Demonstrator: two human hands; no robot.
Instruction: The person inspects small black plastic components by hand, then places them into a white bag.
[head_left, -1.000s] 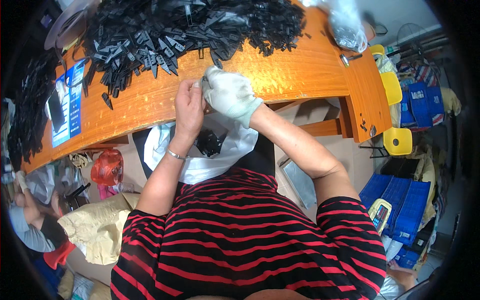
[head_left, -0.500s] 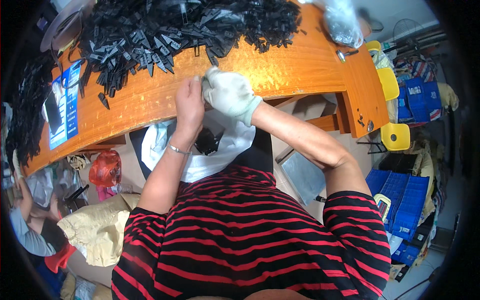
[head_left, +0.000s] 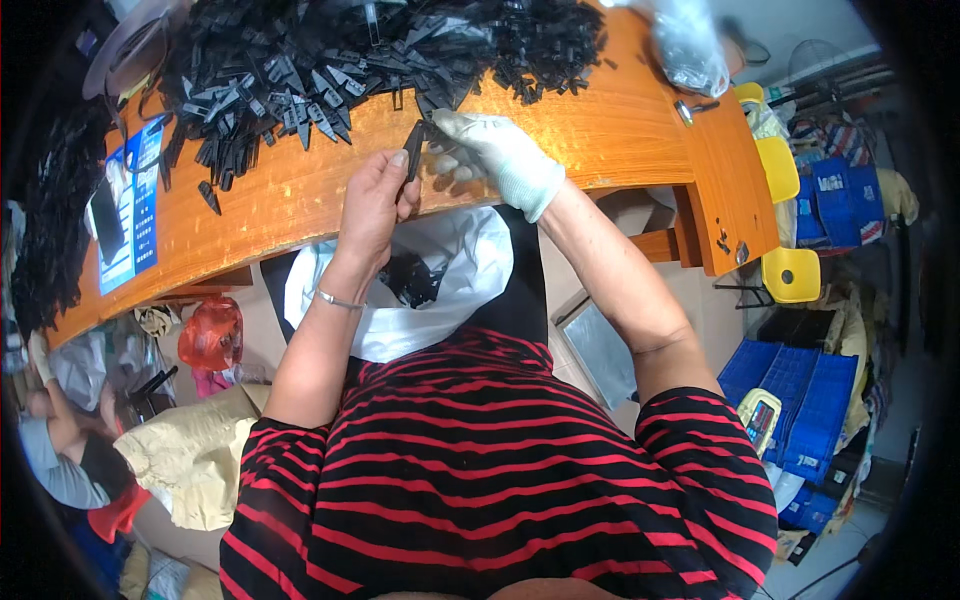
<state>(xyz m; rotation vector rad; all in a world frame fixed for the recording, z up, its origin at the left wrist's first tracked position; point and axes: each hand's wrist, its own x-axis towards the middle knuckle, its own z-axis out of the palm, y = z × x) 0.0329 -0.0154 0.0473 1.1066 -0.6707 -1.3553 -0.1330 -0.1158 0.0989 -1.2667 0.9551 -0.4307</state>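
Note:
My bare left hand [head_left: 375, 195], with a metal bracelet at the wrist, pinches a slim, pointed black plastic piece [head_left: 414, 150] between thumb and fingers, tilted over the table's near edge. My right hand [head_left: 490, 155] wears a whitish knitted glove. Its thumb and forefinger close around the far end of that piece, while the other fingers curl below. Just beyond lies a large heap of similar black plastic pieces [head_left: 320, 85] on the wooden table [head_left: 570, 150]. Below my hands, a white bag [head_left: 470, 285] hangs open in front of my lap, with black pieces [head_left: 412, 280] inside.
On the table's left lie a blue printed sheet [head_left: 145, 200], a phone [head_left: 104, 225] and another dark heap [head_left: 60, 220]. A clear plastic bag [head_left: 690, 50] sits at the far right. Blue crates [head_left: 790, 400] and yellow stools [head_left: 790, 275] stand right. Another person [head_left: 60, 450] is at lower left.
My hands were pressed together and have moved apart, showing the black piece between them. The right hand has shifted right and opened out somewhat; the left has dropped slightly.

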